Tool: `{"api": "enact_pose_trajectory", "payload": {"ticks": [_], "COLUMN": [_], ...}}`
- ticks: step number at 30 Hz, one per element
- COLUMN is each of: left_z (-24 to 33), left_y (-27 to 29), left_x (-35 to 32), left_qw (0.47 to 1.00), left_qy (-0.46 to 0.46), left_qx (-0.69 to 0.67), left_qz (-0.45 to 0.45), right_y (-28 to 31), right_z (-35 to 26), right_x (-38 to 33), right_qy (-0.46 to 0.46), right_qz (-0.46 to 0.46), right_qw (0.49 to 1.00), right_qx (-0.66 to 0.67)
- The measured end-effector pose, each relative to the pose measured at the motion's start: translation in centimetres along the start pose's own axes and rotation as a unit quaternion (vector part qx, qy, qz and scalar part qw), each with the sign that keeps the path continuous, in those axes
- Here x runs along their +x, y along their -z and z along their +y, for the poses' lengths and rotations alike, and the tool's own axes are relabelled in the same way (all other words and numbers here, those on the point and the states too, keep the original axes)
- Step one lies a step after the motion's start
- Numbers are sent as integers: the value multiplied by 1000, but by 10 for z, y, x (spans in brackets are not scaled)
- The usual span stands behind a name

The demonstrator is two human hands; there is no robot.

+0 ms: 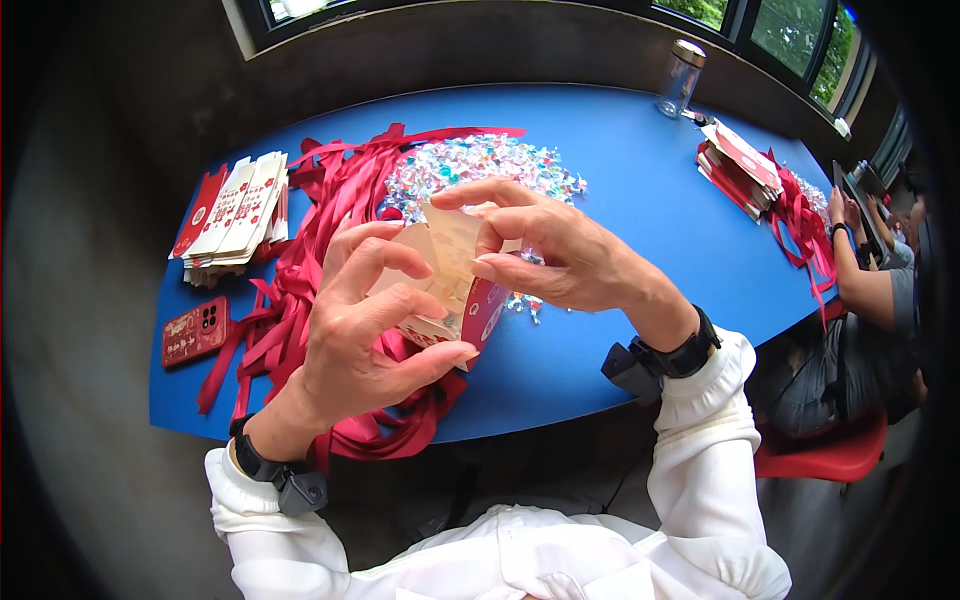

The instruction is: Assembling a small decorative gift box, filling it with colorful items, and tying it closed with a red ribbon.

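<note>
A small paper box (482, 312), cream inside with a red outer side, is between my hands, its top flaps raised. My right hand (555, 250) grips its far right edge, thumb and forefinger bent around a flap. At the near left side, my left hand (365, 325) curls around the box, its thumb along the lower edge and its fingers over the left flap. The palm side of the left grip is partly hidden. Behind the box lies a heap of shiny wrapped candies (470, 165). Long red ribbons (300, 265) spread beneath and beside my left hand.
Flat printed cartons (235, 215) are stacked at the left of the blue table (620, 150), above a red phone (195, 332). A clear bottle (681, 80) stands at the back right. Beyond more cartons (740, 165) and ribbons, another person's arm (865, 275) shows.
</note>
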State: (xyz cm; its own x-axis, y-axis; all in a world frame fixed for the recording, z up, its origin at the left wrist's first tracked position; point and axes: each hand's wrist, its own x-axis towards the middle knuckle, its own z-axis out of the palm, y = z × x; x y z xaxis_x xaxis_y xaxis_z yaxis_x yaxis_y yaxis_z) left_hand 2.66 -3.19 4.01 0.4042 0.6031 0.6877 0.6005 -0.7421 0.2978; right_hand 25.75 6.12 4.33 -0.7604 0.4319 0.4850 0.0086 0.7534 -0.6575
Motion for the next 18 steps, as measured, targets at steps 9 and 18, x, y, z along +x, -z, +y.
{"api": "enact_pose_trajectory", "payload": {"ticks": [9,18], "left_z": [8,1], "left_y": [-10,-14], "left_x": [17,13], "left_qw": [996,997], "left_qy": [66,56], "left_qx": [-30,-30], "left_qz": [-51,-35], "right_y": [8,8], "right_z": [-1,3], "right_x": [-1,1], "right_qy": [17,9], "right_qz": [-37,-52], "right_qw": [997,997], "right_qx": [58,61]}}
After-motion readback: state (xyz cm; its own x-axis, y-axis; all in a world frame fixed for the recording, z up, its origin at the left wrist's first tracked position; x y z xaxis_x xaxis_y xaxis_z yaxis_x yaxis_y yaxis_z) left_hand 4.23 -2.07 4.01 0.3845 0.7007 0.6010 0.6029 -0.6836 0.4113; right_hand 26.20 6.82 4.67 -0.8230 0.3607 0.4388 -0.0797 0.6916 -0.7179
